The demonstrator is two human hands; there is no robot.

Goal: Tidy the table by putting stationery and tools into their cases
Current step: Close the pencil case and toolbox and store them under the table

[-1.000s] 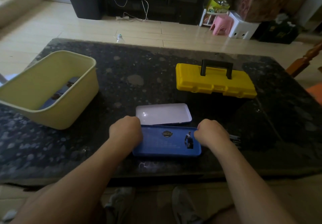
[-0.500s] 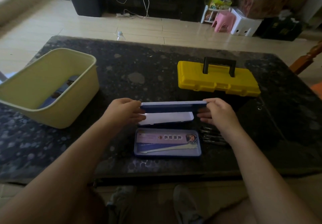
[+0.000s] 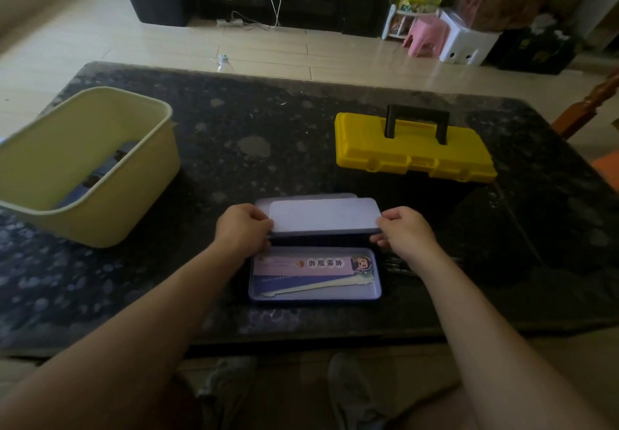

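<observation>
A blue pencil-case tray (image 3: 376, 282) lies open near the table's front edge, with a printed ruler and a pale strip inside. Just behind it, the case's lid (image 3: 323, 217) is turned pale inside up, over another pale lid (image 3: 301, 197) lying flat. My left hand (image 3: 243, 230) pinches the lid's left end and my right hand (image 3: 403, 232) pinches its right end. Some dark pens (image 3: 395, 265) lie right of the tray, partly hidden by my right wrist. A shut yellow toolbox (image 3: 412, 150) with a black handle stands at the back right.
A pale yellow tub (image 3: 147, 175) stands at the left with a dark object inside. The dark stone table (image 3: 268, 121) ends close to my knees. A wooden chair post (image 3: 593, 104) rises at the right edge.
The blue case was shut under both hands. I lifted its lid off, carried it back and turned it over, baring the tray with the ruler.
</observation>
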